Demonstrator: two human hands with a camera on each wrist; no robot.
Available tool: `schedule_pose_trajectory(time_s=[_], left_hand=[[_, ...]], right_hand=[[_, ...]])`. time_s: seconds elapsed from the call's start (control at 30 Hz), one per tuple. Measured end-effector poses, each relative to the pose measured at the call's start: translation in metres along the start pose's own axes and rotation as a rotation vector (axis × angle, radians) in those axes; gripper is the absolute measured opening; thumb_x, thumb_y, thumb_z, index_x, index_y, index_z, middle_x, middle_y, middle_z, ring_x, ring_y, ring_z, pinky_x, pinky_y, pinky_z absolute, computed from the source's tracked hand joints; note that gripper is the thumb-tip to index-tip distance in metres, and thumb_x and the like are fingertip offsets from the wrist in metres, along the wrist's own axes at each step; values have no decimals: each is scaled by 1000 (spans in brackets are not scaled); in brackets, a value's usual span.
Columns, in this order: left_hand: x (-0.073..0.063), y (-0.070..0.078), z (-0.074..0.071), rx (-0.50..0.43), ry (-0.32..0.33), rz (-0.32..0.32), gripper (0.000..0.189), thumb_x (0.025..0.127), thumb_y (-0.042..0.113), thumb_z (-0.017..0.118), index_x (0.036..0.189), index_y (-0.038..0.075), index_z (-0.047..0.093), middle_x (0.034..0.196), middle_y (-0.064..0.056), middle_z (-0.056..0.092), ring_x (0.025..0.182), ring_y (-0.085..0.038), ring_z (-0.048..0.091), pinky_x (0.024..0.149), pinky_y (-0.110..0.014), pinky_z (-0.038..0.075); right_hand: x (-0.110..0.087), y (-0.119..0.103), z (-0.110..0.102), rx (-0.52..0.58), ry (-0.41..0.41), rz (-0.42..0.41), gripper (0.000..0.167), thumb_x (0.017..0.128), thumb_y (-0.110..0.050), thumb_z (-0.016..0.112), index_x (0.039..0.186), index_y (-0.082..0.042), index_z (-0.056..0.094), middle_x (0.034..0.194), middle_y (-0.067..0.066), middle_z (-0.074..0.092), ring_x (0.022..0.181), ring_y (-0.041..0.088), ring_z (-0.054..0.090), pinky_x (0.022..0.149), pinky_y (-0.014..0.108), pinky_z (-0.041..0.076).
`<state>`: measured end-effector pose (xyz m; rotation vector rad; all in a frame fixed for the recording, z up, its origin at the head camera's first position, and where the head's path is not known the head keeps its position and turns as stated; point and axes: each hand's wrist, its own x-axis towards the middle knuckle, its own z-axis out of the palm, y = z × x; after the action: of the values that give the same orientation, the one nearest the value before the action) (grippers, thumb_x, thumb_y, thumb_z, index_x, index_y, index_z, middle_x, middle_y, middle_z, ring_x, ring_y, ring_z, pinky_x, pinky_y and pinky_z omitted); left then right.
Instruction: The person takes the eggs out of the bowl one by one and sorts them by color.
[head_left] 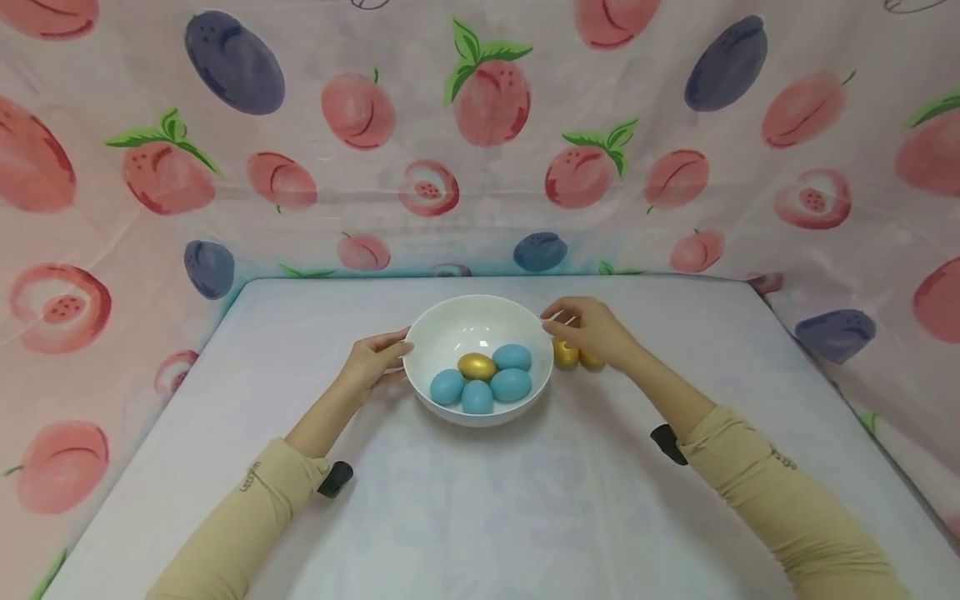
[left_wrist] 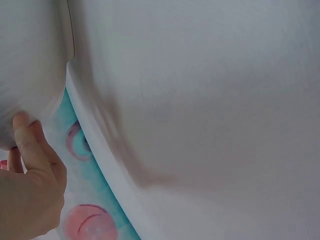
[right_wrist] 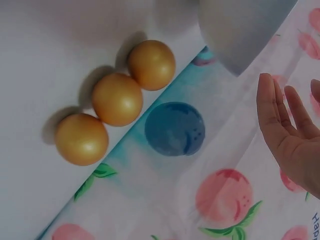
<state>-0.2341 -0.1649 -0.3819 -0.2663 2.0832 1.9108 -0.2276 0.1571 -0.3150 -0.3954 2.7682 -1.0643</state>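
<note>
A white bowl (head_left: 480, 310) is in the middle of the head view, its inside facing me. Several light blue eggs (head_left: 512, 385) and one gold egg (head_left: 477, 367) lie gathered at its near side. My left hand (head_left: 369, 360) pinches the bowl's left rim, thumb on top and fingers against the outer wall. At the right rim, my right hand (head_left: 594, 327) hovers with its fingers extended. The right wrist view has this hand (right_wrist: 290, 135) a little apart from the bowl wall (right_wrist: 240, 30), holding nothing.
Three gold eggs (right_wrist: 117, 100) sit in a row on the white table (head_left: 480, 517), right of the bowl and partly hidden by my right hand in the head view. A fruit-print cloth (head_left: 480, 225) hangs behind the table and along both sides.
</note>
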Motion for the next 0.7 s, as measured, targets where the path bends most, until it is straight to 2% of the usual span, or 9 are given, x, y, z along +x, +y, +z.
schedule_pose_trajectory(time_s=[0.17,0.37,0.57,0.7], left_hand=[[0,0,0,3,0,-6,48,92,15,59,138,6,47,140,-20,48,77,-3,64,81,-25,58],[0,2,0,15,-3,-12,48,93,15,58,138,6,46,141,-19,47,77,-3,64,82,-26,58],[0,3,0,13,5,-22,47,92,14,59,137,6,47,140,-19,47,77,-3,64,83,-27,58],[0,4,-1,12,6,-24,47,92,14,59,137,6,47,141,-19,47,77,-4,64,84,-27,58]], right_hand=[[5,-10,6,-5,-21,-41,27,93,-18,59,114,-1,61,107,19,65,89,28,62,77,31,58],[19,-12,17,4,-63,-52,28,91,-18,61,114,-2,61,107,17,64,92,28,59,76,29,57],[31,-16,29,-61,-124,-119,28,89,-16,64,112,1,62,102,17,65,92,28,59,82,33,56],[37,-22,36,-72,-158,-111,28,89,-15,64,113,0,62,101,16,65,92,27,58,84,33,55]])
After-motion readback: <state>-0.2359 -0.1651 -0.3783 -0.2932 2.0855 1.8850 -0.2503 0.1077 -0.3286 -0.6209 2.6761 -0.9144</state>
